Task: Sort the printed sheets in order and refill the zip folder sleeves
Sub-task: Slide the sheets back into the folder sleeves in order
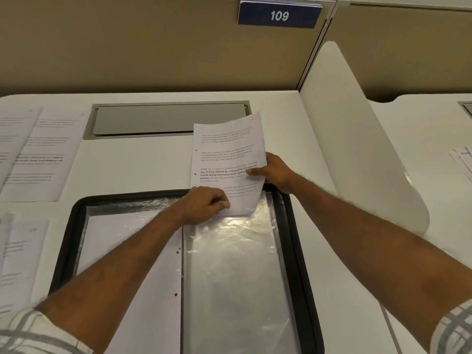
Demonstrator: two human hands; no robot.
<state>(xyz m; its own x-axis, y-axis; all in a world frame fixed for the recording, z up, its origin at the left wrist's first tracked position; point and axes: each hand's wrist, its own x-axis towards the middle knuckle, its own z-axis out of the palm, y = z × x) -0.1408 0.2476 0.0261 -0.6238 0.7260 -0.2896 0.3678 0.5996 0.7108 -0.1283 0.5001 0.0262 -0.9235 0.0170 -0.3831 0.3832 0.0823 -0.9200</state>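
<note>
Possibly the printed sheet [224, 159], pinched by the right grip [274, 172] at its edge and by the left grip [207, 204] at its lower corner, may crumple on the sleeve [237, 251] mouth beneath them if pushed askew.

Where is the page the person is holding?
Head view, right of centre: the printed sheet is gripped by the right hand, with the left hand pinching its lower edge at the top of the zip folder's right clear sleeve.
</note>
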